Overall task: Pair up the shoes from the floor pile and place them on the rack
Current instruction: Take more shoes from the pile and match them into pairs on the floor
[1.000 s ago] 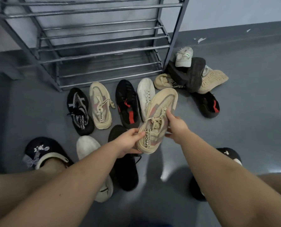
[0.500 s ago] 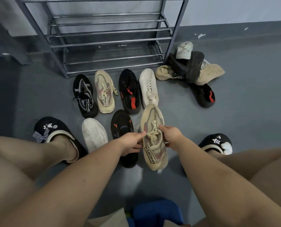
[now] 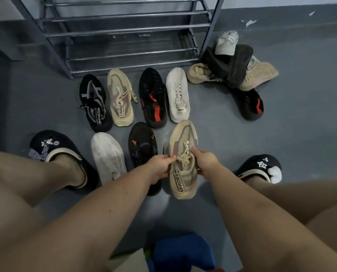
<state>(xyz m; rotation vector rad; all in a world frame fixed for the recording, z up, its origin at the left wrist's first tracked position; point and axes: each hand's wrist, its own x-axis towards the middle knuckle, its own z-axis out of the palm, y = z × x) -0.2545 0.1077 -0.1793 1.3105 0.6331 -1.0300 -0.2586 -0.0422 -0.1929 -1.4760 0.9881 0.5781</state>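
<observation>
A beige mesh sneaker (image 3: 183, 138) lies on the grey floor in the near row, toe pointing away. My left hand (image 3: 159, 165) pinches its left side by the laces and my right hand (image 3: 204, 160) grips its right side. To its left lie a black sneaker with orange marks (image 3: 142, 142) and a white sneaker (image 3: 106, 154). A far row holds a black-and-grey sneaker (image 3: 94, 103), a matching beige sneaker (image 3: 119, 99), a black-and-red sneaker (image 3: 153, 97) and a white sneaker (image 3: 178, 93). The metal rack (image 3: 124, 32) stands behind them with bare bars.
A pile of several shoes (image 3: 234, 69) lies right of the rack, a black-and-red one (image 3: 250, 105) at its near edge. My feet in black slippers sit at the left (image 3: 51, 144) and right (image 3: 259, 165). A blue object (image 3: 181, 252) is at the bottom.
Both hands lowered the beige sneaker from the air, over the far row, down to the floor in the near row. The camera tilted down, showing more of my legs.
</observation>
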